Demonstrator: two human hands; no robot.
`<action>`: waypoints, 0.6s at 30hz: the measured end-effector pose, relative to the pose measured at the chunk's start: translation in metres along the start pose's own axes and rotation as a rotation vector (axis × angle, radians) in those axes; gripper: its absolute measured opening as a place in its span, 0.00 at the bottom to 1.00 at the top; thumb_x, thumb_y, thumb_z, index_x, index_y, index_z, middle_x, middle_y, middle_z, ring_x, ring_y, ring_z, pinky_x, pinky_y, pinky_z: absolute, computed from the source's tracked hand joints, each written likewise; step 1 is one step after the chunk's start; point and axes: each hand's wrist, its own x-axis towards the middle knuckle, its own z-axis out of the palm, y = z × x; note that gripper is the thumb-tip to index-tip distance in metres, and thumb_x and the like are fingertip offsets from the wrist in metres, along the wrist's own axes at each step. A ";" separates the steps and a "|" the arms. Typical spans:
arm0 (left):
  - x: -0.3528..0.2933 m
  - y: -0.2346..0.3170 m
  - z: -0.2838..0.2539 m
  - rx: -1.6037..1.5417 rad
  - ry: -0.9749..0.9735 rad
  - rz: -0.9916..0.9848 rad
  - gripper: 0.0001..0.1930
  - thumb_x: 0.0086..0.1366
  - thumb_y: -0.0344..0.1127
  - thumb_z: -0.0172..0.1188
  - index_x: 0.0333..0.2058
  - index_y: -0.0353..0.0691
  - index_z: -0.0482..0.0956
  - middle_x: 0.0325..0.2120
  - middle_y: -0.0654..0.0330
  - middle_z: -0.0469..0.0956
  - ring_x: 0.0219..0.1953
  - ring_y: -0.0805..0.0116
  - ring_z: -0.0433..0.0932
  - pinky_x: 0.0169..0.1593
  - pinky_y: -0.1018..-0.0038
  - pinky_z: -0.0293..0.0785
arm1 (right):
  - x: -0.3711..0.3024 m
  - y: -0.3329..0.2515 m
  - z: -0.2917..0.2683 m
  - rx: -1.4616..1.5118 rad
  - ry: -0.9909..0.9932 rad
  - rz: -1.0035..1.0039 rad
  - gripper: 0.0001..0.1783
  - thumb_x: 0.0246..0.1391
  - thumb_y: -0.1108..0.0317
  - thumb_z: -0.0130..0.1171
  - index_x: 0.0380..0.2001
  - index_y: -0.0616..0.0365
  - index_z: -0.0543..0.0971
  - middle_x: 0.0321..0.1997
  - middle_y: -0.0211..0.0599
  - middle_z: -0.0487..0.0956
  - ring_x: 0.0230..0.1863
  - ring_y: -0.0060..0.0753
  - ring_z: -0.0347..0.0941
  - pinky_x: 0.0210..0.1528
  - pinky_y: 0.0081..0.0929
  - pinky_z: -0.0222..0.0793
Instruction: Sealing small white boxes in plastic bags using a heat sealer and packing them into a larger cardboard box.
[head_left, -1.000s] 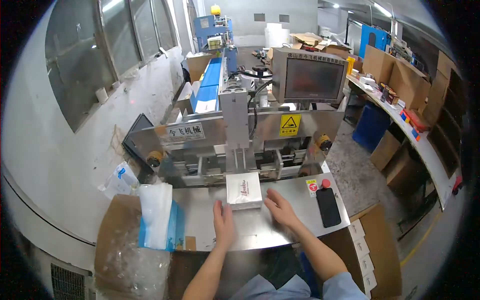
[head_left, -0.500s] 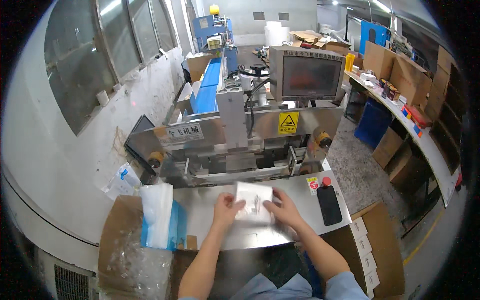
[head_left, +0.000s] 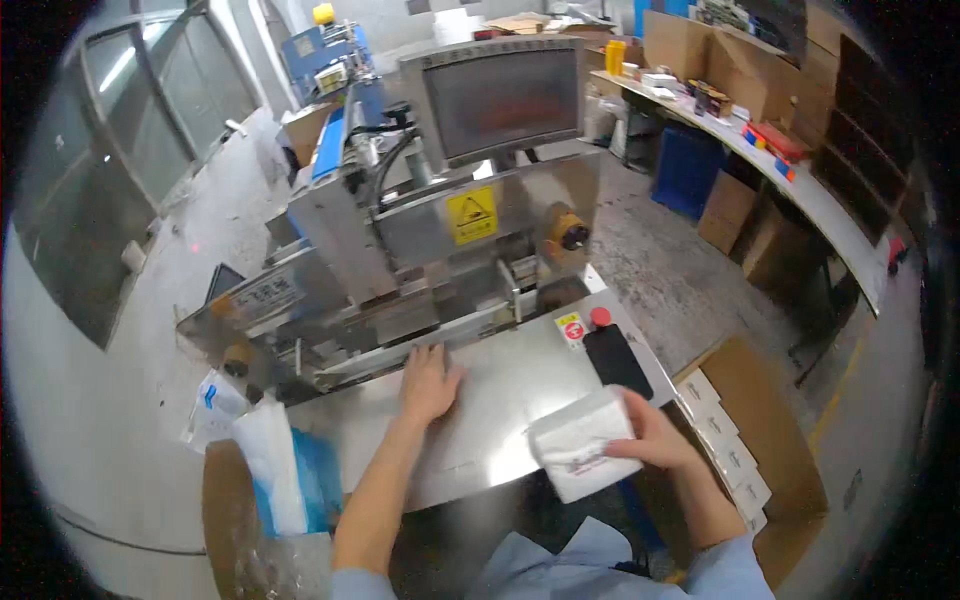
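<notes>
My right hand [head_left: 655,432] grips a white square pack [head_left: 585,445] with small dark print by its right side. The pack is tilted over the front right edge of a metal worktable [head_left: 490,425]. My left hand [head_left: 430,385] lies on the tabletop, fingers stretched out toward the slot of the machine [head_left: 400,275], with nothing in it. Beyond the right hand, a black phone [head_left: 617,360] rests beside a red button [head_left: 600,317]. To the right stands an open carton [head_left: 790,440] with a row of similar white packs [head_left: 722,440].
A screen [head_left: 505,95] stands above the machine, near a yellow warning sign [head_left: 472,215]. At left, clear plastic bags [head_left: 270,460] stand in a blue holder [head_left: 318,470] beside another carton [head_left: 222,500]. A long bench [head_left: 850,240] with cartons and small goods runs along the right.
My right hand has carried the white pack right and nearer, toward the carton. My left hand has let go of it and moved to the tabletop by the machine. The view has turned right.
</notes>
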 end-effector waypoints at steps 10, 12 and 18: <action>0.040 -0.038 0.021 -0.002 -0.264 -0.156 0.27 0.70 0.52 0.49 0.34 0.27 0.80 0.31 0.39 0.79 0.38 0.45 0.78 0.41 0.55 0.71 | -0.268 0.017 -0.178 -0.678 1.091 0.261 0.52 0.42 0.62 0.73 0.66 0.69 0.57 0.61 0.47 0.71 0.60 0.36 0.69 0.63 0.31 0.63; 0.045 -0.044 0.031 0.033 -0.161 -0.117 0.24 0.70 0.48 0.49 0.37 0.26 0.78 0.31 0.39 0.78 0.38 0.39 0.76 0.42 0.54 0.70 | -0.327 0.048 -0.195 -0.716 1.219 0.430 0.51 0.40 0.58 0.74 0.64 0.67 0.61 0.58 0.50 0.73 0.59 0.40 0.71 0.61 0.31 0.66; 0.053 -0.074 0.045 0.121 -0.055 -0.078 0.20 0.71 0.45 0.49 0.46 0.31 0.75 0.41 0.40 0.78 0.41 0.39 0.76 0.44 0.55 0.71 | -0.428 0.145 -0.198 -0.248 1.172 0.867 0.32 0.41 0.58 0.73 0.47 0.66 0.78 0.42 0.44 0.82 0.44 0.36 0.79 0.49 0.32 0.73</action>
